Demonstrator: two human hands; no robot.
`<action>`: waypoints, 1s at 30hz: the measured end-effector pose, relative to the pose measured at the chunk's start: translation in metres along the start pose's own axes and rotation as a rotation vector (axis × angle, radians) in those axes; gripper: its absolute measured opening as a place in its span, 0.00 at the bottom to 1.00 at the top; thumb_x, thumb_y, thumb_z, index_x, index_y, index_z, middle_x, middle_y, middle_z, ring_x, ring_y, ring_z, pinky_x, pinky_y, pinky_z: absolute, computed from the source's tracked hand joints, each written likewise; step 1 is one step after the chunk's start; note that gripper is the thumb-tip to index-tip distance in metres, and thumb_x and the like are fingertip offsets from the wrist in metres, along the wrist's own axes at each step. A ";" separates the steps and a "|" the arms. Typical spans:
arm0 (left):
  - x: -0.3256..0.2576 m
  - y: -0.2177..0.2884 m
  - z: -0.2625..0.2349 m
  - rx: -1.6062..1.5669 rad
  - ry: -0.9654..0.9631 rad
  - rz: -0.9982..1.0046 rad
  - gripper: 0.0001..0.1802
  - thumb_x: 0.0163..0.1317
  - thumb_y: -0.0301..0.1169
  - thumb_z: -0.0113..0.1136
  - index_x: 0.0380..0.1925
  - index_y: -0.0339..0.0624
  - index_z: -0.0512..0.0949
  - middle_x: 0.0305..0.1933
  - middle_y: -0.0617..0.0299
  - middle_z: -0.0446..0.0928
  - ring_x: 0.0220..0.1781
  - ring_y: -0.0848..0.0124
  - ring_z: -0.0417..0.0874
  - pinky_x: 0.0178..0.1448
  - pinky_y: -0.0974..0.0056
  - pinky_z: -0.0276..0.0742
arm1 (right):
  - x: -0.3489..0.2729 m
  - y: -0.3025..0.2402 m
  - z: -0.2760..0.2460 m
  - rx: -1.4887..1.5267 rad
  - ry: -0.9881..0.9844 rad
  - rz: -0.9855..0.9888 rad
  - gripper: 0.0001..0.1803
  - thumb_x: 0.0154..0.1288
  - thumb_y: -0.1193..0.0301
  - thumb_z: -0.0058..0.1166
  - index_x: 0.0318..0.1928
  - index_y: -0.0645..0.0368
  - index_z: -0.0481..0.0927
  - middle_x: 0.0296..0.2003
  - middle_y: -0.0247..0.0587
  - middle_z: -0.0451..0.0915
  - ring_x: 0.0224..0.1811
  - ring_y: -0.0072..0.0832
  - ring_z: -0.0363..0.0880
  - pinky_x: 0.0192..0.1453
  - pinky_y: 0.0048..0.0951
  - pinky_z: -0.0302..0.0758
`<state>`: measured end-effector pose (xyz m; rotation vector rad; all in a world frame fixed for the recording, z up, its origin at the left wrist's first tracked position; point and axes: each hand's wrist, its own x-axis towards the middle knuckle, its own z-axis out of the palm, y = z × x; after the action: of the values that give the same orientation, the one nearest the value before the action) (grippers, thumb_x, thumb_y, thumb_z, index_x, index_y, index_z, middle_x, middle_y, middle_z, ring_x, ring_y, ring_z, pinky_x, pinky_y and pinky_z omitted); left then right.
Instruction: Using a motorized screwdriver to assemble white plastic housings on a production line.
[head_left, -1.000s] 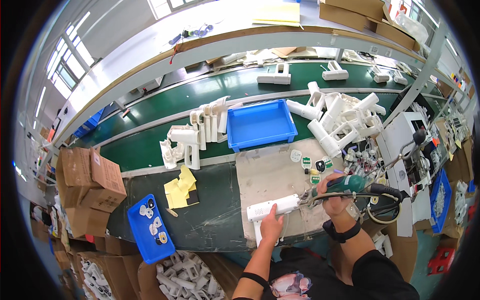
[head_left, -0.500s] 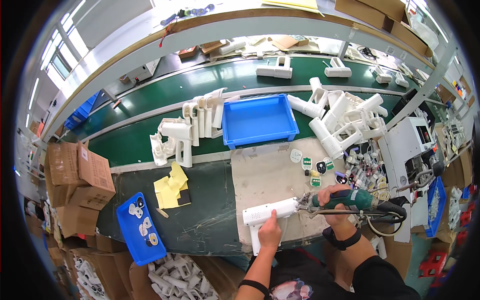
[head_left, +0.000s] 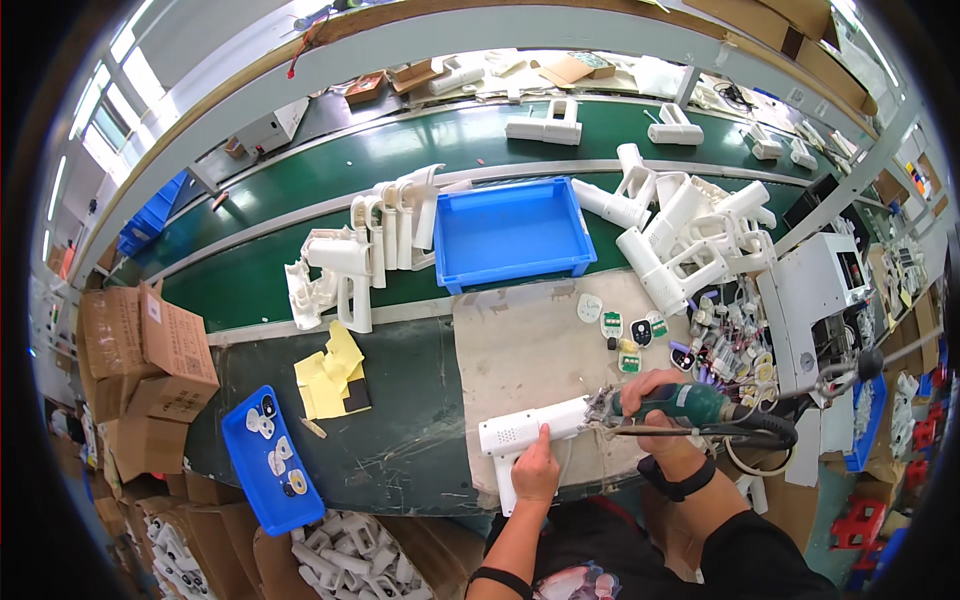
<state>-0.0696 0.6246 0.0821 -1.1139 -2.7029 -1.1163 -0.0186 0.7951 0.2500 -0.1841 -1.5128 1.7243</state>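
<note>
A green conveyor belt [head_left: 420, 135] crosses the far side, and the dark worktable [head_left: 410, 400] lies on its near side. On the right part of this table is spread a beige mat [head_left: 500, 360]. At the left stands an open cardboard box [head_left: 175, 350]. Far right of the mat there is a heap of white housings [head_left: 690, 235], and left of it sits a blue tray [head_left: 510, 235]. A narrower blue tray [head_left: 285, 515], with small round panels in it, is at the near left. The green power tool [head_left: 690, 403] lies level, its tip at the right end of one white device [head_left: 515, 432], which is at the near edge of the mat. The right hand [head_left: 645, 390] is closed around the tool. The left hand [head_left: 537, 470] is half curled, its index finger straight upon the device; whether the other fingers grip it, I cannot tell. Yellow sheets [head_left: 330, 375] lie on the left, and small circuit boards [head_left: 629, 362] beyond the tool.
</note>
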 end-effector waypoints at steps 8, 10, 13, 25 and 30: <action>-0.001 -0.001 0.000 0.008 0.017 0.010 0.21 0.53 0.20 0.57 0.50 0.40 0.77 0.19 0.57 0.73 0.19 0.60 0.75 0.25 0.58 0.71 | -0.004 0.006 -0.004 0.042 -0.011 0.005 0.20 0.57 0.61 0.64 0.38 0.62 0.71 0.27 0.38 0.74 0.32 0.26 0.74 0.39 0.27 0.73; -0.002 -0.001 0.000 0.008 0.022 0.008 0.21 0.53 0.21 0.57 0.50 0.40 0.77 0.19 0.57 0.73 0.19 0.60 0.75 0.25 0.58 0.71 | -0.005 0.004 -0.003 0.001 -0.026 -0.013 0.20 0.59 0.63 0.62 0.40 0.62 0.70 0.27 0.38 0.74 0.30 0.25 0.74 0.36 0.26 0.72; -0.003 -0.001 0.000 0.018 0.008 0.009 0.21 0.53 0.20 0.57 0.50 0.40 0.77 0.19 0.57 0.73 0.19 0.60 0.76 0.25 0.58 0.72 | 0.002 0.006 -0.001 0.008 0.002 0.008 0.19 0.61 0.65 0.60 0.42 0.63 0.67 0.27 0.39 0.74 0.27 0.24 0.72 0.33 0.25 0.72; -0.003 -0.003 0.003 0.010 0.025 0.021 0.22 0.53 0.21 0.57 0.51 0.41 0.76 0.21 0.57 0.74 0.21 0.59 0.77 0.26 0.57 0.72 | -0.001 -0.007 0.005 0.016 -0.012 0.050 0.18 0.55 0.65 0.66 0.37 0.62 0.72 0.24 0.37 0.75 0.29 0.24 0.74 0.35 0.25 0.72; -0.001 0.001 0.000 0.006 -0.009 0.001 0.23 0.53 0.24 0.60 0.52 0.41 0.76 0.21 0.57 0.74 0.21 0.58 0.77 0.26 0.57 0.72 | -0.009 -0.015 -0.006 0.043 -0.012 -0.027 0.25 0.60 0.58 0.61 0.47 0.64 0.69 0.29 0.37 0.74 0.32 0.26 0.73 0.37 0.27 0.72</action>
<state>-0.0686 0.6242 0.0824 -1.1223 -2.7099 -1.1045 -0.0027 0.7931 0.2582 -0.1312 -1.4792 1.7379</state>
